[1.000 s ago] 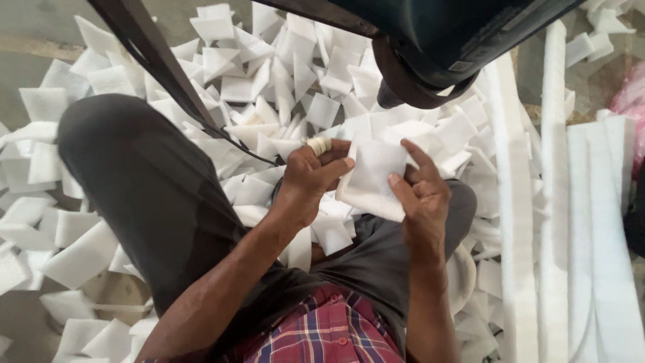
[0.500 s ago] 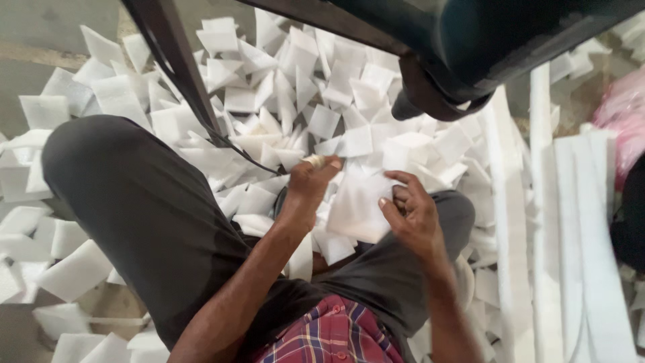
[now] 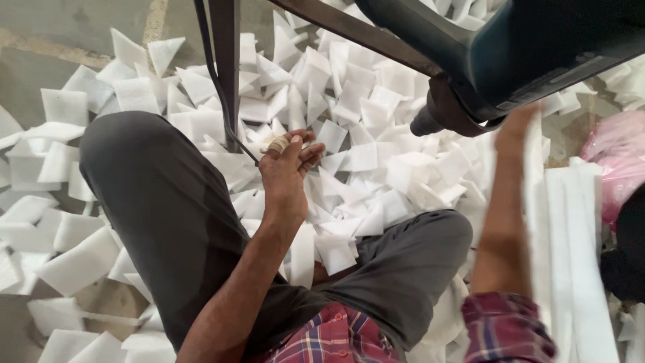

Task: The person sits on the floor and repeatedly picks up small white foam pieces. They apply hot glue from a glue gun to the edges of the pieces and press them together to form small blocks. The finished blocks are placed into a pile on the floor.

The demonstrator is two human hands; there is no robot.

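Note:
My left hand (image 3: 289, 168) hovers above a heap of small white foam pieces (image 3: 363, 161) on the floor between my knees. Its fingers are loosely spread, one of them is wrapped in tape, and nothing is in it. My right hand (image 3: 517, 131) is raised at the right and blurred by motion. It lies against the upper end of the long white foam strips (image 3: 571, 222) beside my right leg. Whether it grips a strip is unclear. The white piece both hands held earlier is no longer in them.
A dark teal machine body (image 3: 537, 47) hangs overhead at the top right. A dark metal bar (image 3: 228, 60) and a black cable (image 3: 215, 101) run down beside my left hand. A pink bag (image 3: 621, 161) lies at the far right. My grey-trousered knees (image 3: 148, 188) frame the heap.
Both hands let go of the white foam piece. My right hand swung up and right to the long strips. My left hand stayed over the heap and opened.

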